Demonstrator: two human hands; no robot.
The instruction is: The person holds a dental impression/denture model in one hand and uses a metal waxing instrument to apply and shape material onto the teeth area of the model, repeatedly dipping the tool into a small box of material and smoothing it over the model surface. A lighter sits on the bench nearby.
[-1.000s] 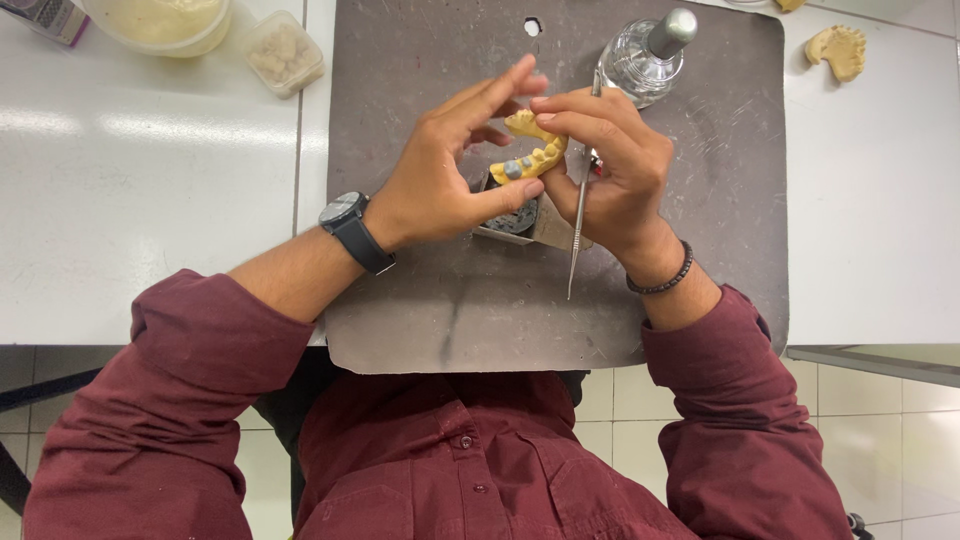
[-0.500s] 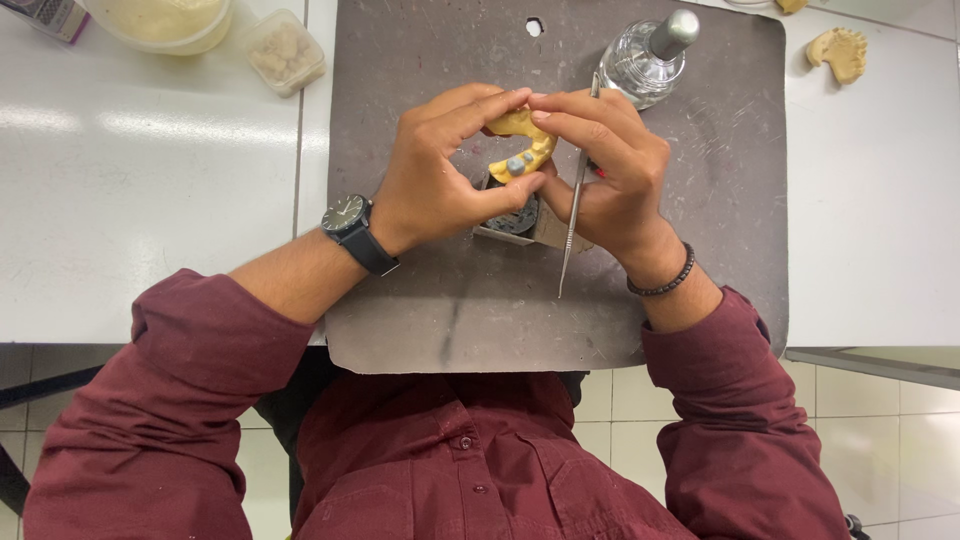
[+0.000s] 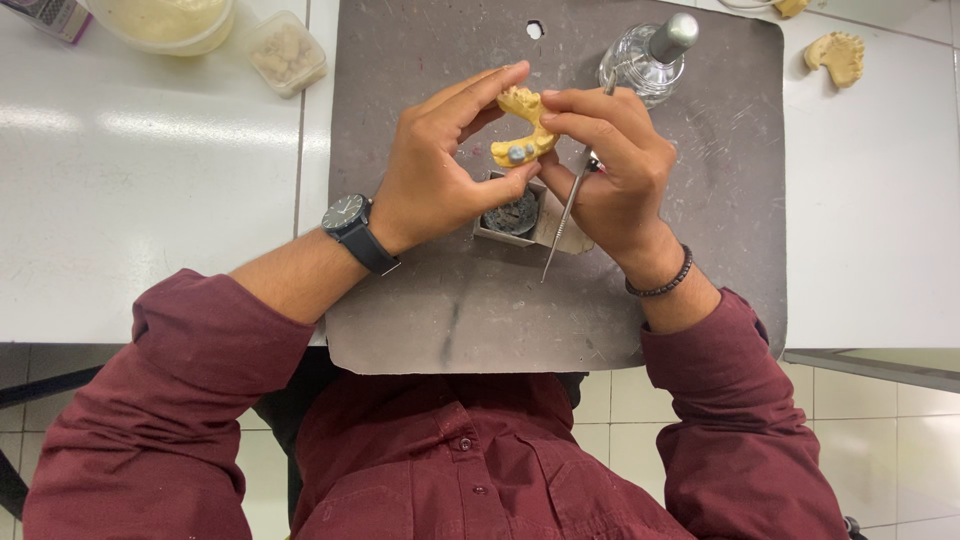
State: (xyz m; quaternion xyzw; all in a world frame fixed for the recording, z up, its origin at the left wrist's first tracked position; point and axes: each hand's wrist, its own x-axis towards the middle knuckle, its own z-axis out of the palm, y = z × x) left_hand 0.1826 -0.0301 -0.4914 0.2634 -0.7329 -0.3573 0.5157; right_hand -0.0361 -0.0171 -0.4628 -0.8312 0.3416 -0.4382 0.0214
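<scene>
1. My left hand (image 3: 440,170) pinches the yellow dental cast (image 3: 524,128) between thumb and fingertips, just above the centre of the frame, over the grey work mat (image 3: 700,260).
2. My right hand (image 3: 615,175) presses its fingertips onto the cast's upper right side, so both hands hold it off the mat.
3. The same hand also grips a thin metal instrument (image 3: 566,215), which slants down and left from the palm, its tip free of the cast.
4. Two grey tooth shapes sit on the cast's lower end.
5. Just below the cast, a small square dish (image 3: 513,215) with dark contents rests on the mat.
6. A glass bottle with a metal cap (image 3: 650,60) stands at upper right of the mat, behind my right fingers.
7. A second yellow cast (image 3: 838,55) lies on the white table, far upper right.
</scene>
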